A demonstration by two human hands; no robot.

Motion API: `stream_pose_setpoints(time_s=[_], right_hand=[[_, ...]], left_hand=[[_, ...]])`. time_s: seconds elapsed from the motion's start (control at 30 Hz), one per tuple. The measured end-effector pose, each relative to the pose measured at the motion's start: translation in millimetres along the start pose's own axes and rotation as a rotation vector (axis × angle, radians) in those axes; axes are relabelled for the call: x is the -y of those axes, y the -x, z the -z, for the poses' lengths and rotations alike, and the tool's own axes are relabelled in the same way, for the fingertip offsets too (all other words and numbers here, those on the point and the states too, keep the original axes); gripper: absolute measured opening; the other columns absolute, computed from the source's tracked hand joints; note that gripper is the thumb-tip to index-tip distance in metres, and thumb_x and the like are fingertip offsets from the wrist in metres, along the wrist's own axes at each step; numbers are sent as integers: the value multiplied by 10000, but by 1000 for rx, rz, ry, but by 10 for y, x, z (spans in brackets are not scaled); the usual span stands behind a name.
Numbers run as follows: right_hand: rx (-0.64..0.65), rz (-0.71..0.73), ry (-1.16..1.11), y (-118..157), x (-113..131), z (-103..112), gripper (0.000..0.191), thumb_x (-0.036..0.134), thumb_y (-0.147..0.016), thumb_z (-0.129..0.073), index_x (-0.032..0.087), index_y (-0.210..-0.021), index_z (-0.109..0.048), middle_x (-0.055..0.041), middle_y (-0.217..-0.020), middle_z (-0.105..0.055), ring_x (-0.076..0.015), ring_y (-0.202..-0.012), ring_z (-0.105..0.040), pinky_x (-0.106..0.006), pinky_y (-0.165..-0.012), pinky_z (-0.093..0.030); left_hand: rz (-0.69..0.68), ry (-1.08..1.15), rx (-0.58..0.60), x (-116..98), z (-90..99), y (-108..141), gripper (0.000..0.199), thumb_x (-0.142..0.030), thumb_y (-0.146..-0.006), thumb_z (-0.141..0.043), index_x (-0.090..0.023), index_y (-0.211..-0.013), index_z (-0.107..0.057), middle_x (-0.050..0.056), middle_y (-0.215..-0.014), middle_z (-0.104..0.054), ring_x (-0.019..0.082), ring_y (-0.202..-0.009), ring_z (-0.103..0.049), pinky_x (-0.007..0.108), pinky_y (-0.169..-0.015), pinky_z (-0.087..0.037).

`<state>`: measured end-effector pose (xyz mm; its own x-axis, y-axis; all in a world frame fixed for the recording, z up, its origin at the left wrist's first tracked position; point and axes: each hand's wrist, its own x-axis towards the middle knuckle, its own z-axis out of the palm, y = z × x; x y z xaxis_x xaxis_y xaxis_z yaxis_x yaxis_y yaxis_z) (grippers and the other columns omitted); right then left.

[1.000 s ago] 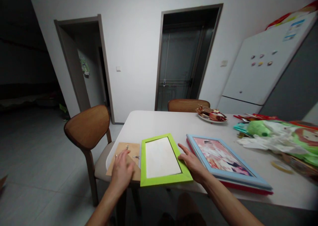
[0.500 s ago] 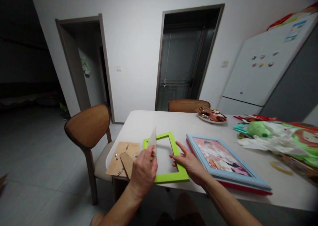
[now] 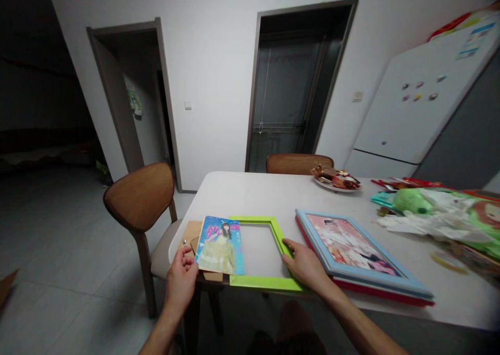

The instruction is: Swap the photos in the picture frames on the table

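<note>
My left hand (image 3: pixel 182 273) has its fingers curled at the left edge of a photo (image 3: pixel 219 246), which shows a figure in a pale yellow-green dress on blue. The photo faces up, over part of a brown backing board (image 3: pixel 191 232) and the left side of a lime-green picture frame (image 3: pixel 269 282). My right hand (image 3: pixel 305 264) grips the frame's right side, thumb inside the opening. Through that opening the white tabletop shows. Most of the board and its metal clips are hidden under the photo.
Right of my right hand, a light-blue framed picture (image 3: pixel 351 245) lies on a red frame. Farther back stands a plate (image 3: pixel 338 183) of small items. Plastic bags and a green plush toy (image 3: pixel 414 201) crowd the right side, near a tape roll (image 3: pixel 449 262). A wooden chair (image 3: pixel 142 199) stands left.
My left hand has moved left and down, and the thin sheet it held upright now lies flat, its picture side showing. My right hand has closed on the frame's right side.
</note>
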<state>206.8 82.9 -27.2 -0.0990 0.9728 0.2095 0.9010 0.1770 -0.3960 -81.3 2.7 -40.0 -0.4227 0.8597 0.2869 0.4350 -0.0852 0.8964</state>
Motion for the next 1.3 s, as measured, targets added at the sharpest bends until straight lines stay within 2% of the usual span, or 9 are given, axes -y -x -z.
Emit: stream_pose_setpoints(time_s=[0.3,0.53,0.63,0.8,0.87,0.97,1.13,1.2,1.3], right_hand=[[-24,64,77,25,-24,-22,407,211,-682,-436,95,-1052,-561,-128,-971,-594,-205,-890,-546,-285,-809,-380],[-131,167,10,13,160,0,367,198,-684,-451,115,-1015,-585,-117,-1012,-574,-207,-948,-495,-307,-872,-337],[-72,172,-124,22,322,-26,371,192,-680,-450,109,-1017,-580,-115,-1008,-588,-193,-896,-523,-299,-842,-366],[111,144,-419,-3,618,-169,382,218,-680,-449,128,-1029,-574,-66,-830,-647,-140,-667,-569,-245,-671,-422],[103,136,-491,-51,707,-244,387,206,-658,-469,133,-1021,-581,-56,-783,-649,-139,-671,-567,-240,-672,-411],[103,37,-685,-149,798,-356,454,142,-586,-510,126,-1035,-569,-22,-656,-622,-122,-585,-532,-232,-608,-394],[127,-64,-888,-244,919,-493,562,76,-543,-476,101,-1104,-492,83,-464,-433,-65,-408,-387,-188,-441,-321],[117,-81,-972,-227,993,-470,564,87,-568,-449,99,-1131,-448,102,-458,-365,-53,-386,-339,-175,-406,-295],[83,-74,-1201,-153,1147,-295,554,98,-571,-471,126,-1122,-431,106,-491,-349,-42,-398,-321,-159,-392,-277]], left_hand=[[-77,-274,66,-111,62,20,174,-258,-684,-454,-201,-839,-508,-46,-584,-509,145,-533,-529,239,-523,-376],[-153,-451,114,-165,92,-21,166,-197,-702,-444,-186,-853,-513,-16,-649,-528,156,-610,-532,250,-576,-382],[-195,-495,134,-220,60,-4,176,-196,-718,-439,-186,-879,-510,15,-756,-560,168,-691,-546,267,-629,-403],[-281,-544,169,-318,-82,52,210,-184,-714,-459,-171,-917,-513,64,-898,-563,203,-833,-536,320,-728,-413],[-321,-553,199,-343,-147,64,218,-176,-705,-470,-166,-918,-519,69,-899,-566,213,-874,-524,340,-765,-409],[-394,-550,265,-363,-238,77,276,-165,-679,-499,-167,-954,-525,71,-962,-568,216,-959,-494,356,-847,-383],[-479,-547,350,-352,-328,114,428,-136,-653,-496,-152,-1080,-496,110,-1168,-492,234,-1107,-413,403,-945,-321],[-513,-542,373,-332,-333,118,504,-119,-634,-487,-140,-1137,-461,126,-1224,-447,248,-1149,-374,428,-964,-299],[-571,-496,351,-306,-324,87,608,-57,-583,-448,-120,-1187,-418,137,-1266,-407,258,-1185,-329,456,-977,-276]])
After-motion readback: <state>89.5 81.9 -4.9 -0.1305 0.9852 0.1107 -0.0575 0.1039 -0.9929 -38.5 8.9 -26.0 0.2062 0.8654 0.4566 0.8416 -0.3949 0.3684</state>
